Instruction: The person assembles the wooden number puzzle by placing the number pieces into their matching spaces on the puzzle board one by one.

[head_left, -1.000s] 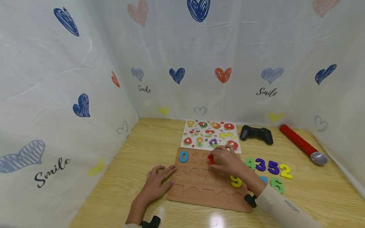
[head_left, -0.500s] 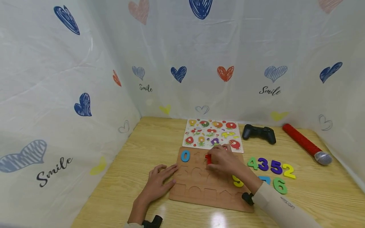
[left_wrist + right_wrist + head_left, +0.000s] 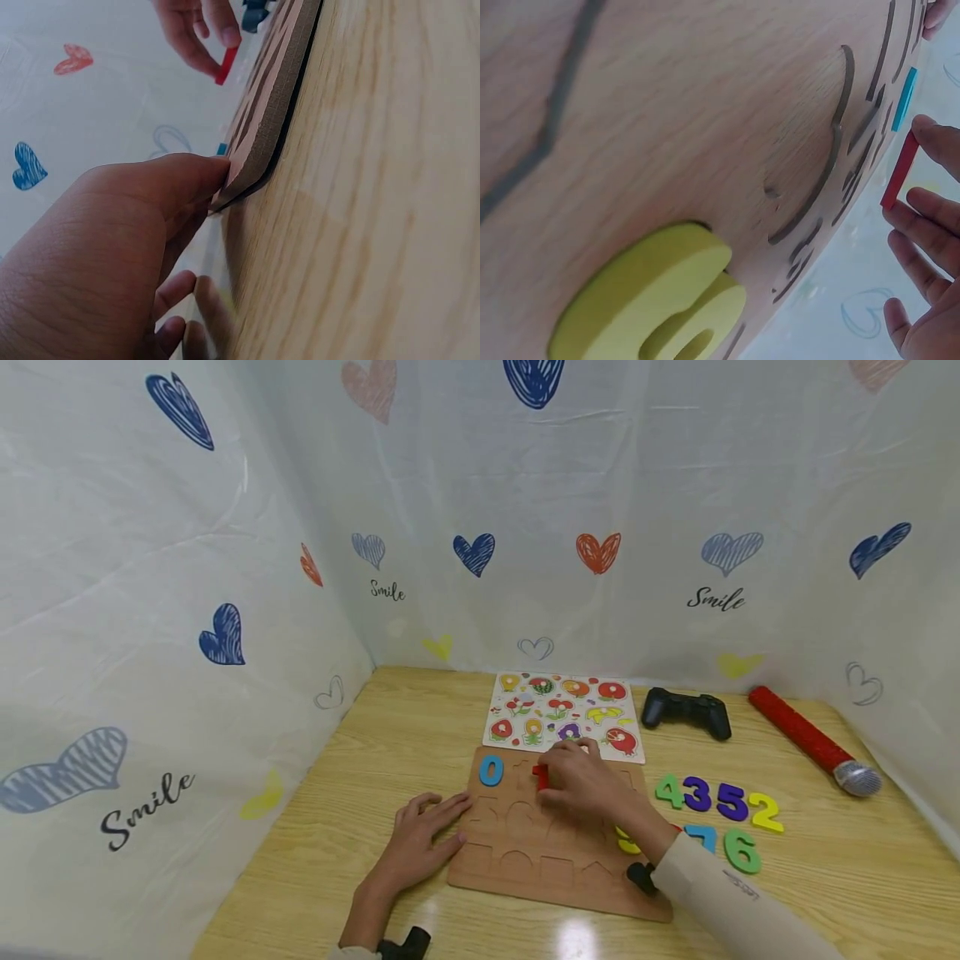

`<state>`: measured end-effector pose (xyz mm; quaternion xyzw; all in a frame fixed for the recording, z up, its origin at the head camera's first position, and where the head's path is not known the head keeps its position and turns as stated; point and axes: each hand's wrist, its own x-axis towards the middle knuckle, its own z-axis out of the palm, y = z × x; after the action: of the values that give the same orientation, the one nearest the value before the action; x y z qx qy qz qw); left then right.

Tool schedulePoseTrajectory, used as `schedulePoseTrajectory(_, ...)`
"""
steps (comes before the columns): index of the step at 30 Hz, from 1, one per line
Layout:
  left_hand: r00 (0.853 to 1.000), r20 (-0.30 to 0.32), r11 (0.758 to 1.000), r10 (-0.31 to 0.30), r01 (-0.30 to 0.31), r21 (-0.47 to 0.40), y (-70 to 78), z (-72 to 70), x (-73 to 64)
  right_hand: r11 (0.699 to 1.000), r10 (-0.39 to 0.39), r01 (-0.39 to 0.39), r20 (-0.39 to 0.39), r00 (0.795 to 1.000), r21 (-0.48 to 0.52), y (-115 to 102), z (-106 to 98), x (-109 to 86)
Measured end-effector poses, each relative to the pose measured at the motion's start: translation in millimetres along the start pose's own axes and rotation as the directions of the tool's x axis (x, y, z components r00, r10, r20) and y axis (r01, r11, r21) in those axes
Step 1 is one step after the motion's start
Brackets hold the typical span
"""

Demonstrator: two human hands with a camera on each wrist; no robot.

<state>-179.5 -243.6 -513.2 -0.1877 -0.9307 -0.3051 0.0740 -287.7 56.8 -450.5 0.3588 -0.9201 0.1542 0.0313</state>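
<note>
My right hand point(image 3: 581, 781) pinches a red number 1 piece point(image 3: 541, 777) between thumb and fingertips. It holds the piece just above the top row of a brown wooden number board point(image 3: 517, 831); the right wrist view shows the red piece point(image 3: 901, 171) edge-on, apart from the board. A blue 0 point(image 3: 483, 772) sits at the board's top left. My left hand point(image 3: 420, 843) rests on the table, its fingers and thumb touching the board's left edge. In the left wrist view, the thumb presses the edge. A yellow 9 point(image 3: 637, 281) lies on the board's right part, partly hidden by my right arm.
Right of the board lie a green 4 point(image 3: 667, 791), purple 3 point(image 3: 697, 783), purple 5 point(image 3: 731, 804), yellow 2 point(image 3: 765, 814), blue 7 point(image 3: 703, 833) and green 6 point(image 3: 740, 852). Behind are a fruit puzzle point(image 3: 547, 721), a black game controller point(image 3: 686, 712) and a red microphone point(image 3: 806, 735).
My right hand has moved a little left over the board with the red 1, toward the slot beside the blue 0. My left hand has stayed at the board's edge.
</note>
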Motion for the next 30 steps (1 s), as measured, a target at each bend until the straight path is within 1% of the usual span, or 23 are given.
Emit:
schedulePoseTrajectory(4, 1.000, 0.002, 1.000, -0.005, 0.005, -0.001, -0.2, 0.6, -0.4, 1.000, -0.006, 0.006, 0.007, 1.000, 0.005, -1.3, 1.5, 3.7)
schedulePoseTrajectory(11, 1.000, -0.002, 1.000, -0.004, 0.004, -0.001, 0.9, 1.1, 0.2, 1.000, 0.004, -0.004, 0.025, 1.000, -0.022, -1.6, 6.9, 9.9)
schedulePoseTrajectory(17, 1.000, 0.015, 1.000, -0.026, 0.026, -0.004, 1.3, -0.2, 0.9, 1.000, 0.006, -0.007, 0.019, 1.000, 0.004, -4.6, 9.9, 14.3)
schedulePoseTrajectory(22, 1.000, 0.014, 1.000, -0.022, 0.022, -0.001, 1.8, -1.0, 0.2, 1.000, 0.008, -0.008, 0.010, 1.000, -0.009, -3.8, 15.9, 18.6)
schedulePoseTrajectory(30, 1.000, 0.017, 1.000, -0.019, 0.019, 0.004, 2.4, -1.3, 0.6, 1.000, 0.020, -0.020, 0.024, 1.000, -0.022, -7.0, 20.0, 24.4)
